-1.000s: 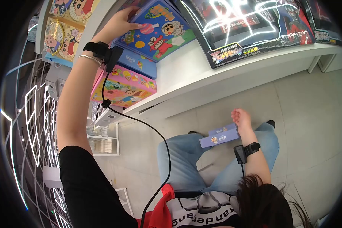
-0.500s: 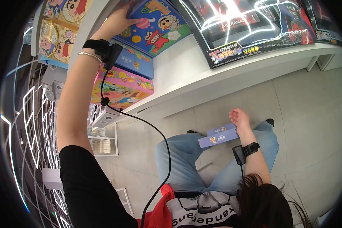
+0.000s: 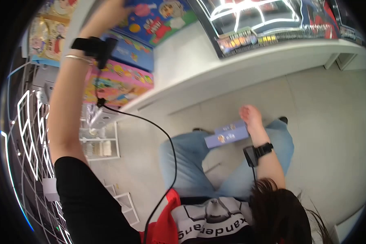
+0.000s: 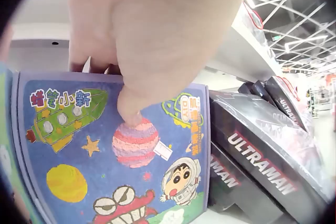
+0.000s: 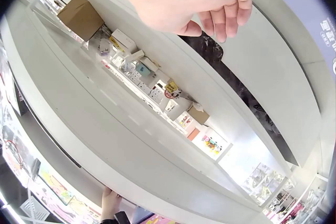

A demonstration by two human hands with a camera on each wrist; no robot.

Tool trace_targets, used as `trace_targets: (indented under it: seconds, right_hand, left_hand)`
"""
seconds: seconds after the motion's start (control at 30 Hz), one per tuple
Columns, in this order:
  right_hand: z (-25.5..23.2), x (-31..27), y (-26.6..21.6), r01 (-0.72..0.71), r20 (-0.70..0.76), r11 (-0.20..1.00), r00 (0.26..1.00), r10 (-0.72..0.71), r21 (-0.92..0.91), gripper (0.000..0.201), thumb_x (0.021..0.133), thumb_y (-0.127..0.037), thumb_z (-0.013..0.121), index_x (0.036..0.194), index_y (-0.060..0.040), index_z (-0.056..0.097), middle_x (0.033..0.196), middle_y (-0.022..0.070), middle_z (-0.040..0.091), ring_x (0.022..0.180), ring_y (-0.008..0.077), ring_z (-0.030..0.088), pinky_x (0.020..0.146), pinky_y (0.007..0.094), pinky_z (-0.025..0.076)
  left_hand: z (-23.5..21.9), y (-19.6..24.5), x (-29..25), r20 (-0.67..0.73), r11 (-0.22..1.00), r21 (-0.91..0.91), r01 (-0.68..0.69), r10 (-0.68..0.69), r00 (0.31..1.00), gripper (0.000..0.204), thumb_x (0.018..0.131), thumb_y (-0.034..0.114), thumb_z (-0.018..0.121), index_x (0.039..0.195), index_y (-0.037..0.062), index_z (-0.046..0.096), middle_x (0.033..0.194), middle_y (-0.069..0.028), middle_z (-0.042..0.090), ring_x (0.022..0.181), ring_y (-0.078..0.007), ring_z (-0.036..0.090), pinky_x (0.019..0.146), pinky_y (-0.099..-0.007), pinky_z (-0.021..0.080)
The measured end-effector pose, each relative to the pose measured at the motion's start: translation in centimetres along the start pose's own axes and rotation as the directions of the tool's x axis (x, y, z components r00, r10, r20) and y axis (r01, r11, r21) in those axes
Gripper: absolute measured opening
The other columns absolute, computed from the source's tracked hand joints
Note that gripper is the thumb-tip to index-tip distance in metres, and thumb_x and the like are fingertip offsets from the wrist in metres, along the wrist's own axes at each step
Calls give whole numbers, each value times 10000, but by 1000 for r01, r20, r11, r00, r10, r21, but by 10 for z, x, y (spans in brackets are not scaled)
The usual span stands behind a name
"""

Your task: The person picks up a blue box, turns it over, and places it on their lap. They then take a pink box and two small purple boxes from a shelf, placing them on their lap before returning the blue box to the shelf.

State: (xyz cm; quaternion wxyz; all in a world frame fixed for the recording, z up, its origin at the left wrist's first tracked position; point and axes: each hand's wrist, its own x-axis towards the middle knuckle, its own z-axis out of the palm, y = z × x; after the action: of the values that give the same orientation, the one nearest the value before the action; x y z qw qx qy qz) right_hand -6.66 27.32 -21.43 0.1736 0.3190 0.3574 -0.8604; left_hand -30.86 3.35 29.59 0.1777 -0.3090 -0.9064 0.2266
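My left hand reaches up to the shelf and grips the top of a blue cartoon box. In the left wrist view the thumb presses its front face, while the other fingers go behind the top edge, mostly hidden. Painted on it are a rocket, planets and a child in a spacesuit. Low by the knee, my right hand hangs with fingers loosely curled and holds nothing. Beside it, between the legs, lies a lavender box, which overlaps a second one behind it.
A flat blue box and a pink cartoon box lie nearer on the white shelf. Black Ultraman boxes stand right of the gripped box. The shelf's front edge runs above the floor and knees.
The head view has tilted, so the shelf, boxes and both hands appear further up and left. My left hand stays at the blue box's top; its fingertips have slipped out of that view.
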Motion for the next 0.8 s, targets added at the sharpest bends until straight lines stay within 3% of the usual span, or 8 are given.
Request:
trace_targets:
  seconds: [0.1, 0.2, 0.27, 0.3, 0.33, 0.4, 0.57, 0.8]
  right_hand:
    - [0, 0, 6, 10, 2, 990, 1000, -11, 141, 124, 896, -174, 578, 924, -66, 631, 829, 65, 675, 741, 141, 654, 635, 269, 504]
    - [2, -6, -9, 0, 64, 999, 998, 3, -41, 169, 930, -217, 560, 970, -64, 620, 913, 59, 675, 825, 152, 636, 722, 280, 499]
    - [5, -5, -12, -12, 57, 999, 998, 15, -51, 185, 930, -223, 555, 978, -57, 619, 912, 62, 673, 828, 154, 632, 732, 281, 494]
    - [6, -8, -11, 2, 64, 999, 998, 1, -49, 200, 930, -230, 550, 986, -50, 618, 911, 64, 672, 830, 156, 628, 741, 283, 488]
    - [9, -12, -12, -11, 58, 998, 998, 14, -54, 200, 930, -230, 550, 986, -50, 618, 911, 64, 672, 830, 156, 628, 741, 283, 488]
    - [16, -17, -17, -16, -17, 999, 1000, 15, -51, 184, 906, -190, 556, 983, -39, 625, 894, 84, 683, 751, 145, 624, 670, 285, 480]
    - [15, -17, -17, -9, -12, 997, 1000, 8, -74, 188, 902, -195, 556, 987, -42, 625, 897, 83, 685, 772, 144, 622, 689, 285, 470]
    - [11, -17, -15, 4, -33, 997, 999, -7, -81, 188, 901, -193, 553, 981, -37, 622, 898, 86, 686, 765, 149, 627, 692, 286, 473]
  left_hand:
    - [-15, -4, -15, 37, 993, -117, 11, -7, 999, 393, 878, 139, 646, 1247, 26, 571, 1118, -183, 669, 1037, -357, 634, 877, -420, 497]
    - [-75, 105, -75, -286, 975, -185, -120, 63, 956, 256, 854, 129, 616, 998, -76, 667, 951, -205, 713, 828, -304, 688, 734, -382, 527]
    - [-89, 142, -104, -378, 914, 116, -388, 402, 834, 270, 878, 67, 676, 1095, -27, 545, 835, -149, 647, 691, -298, 641, 616, -387, 485]
    - [-87, 186, -140, -257, 975, -219, 38, -95, 962, 323, 870, 89, 680, 1175, 39, 584, 973, -136, 666, 870, -307, 640, 766, -375, 493]
    - [-80, 222, -171, 8, 759, -437, 482, -533, 846, 397, 863, 110, 684, 1255, 105, 622, 1112, -123, 684, 1050, -316, 639, 917, -363, 501]
    - [-52, 250, -184, 35, 934, -336, -125, 145, 989, 316, 757, 107, 756, 1065, 98, 684, 1037, -74, 688, 921, -285, 642, 818, -345, 515]
    - [114, 338, -270, 510, 768, -583, 264, 93, 855, 610, 789, 226, 756, 1320, 65, 501, 1283, -144, 583, 1142, -326, 587, 942, -397, 490]
    - [198, 418, -300, 539, 706, -630, 324, 97, 837, 694, 715, 257, 797, 1298, 29, 498, 1242, -158, 591, 1115, -326, 591, 925, -411, 487]
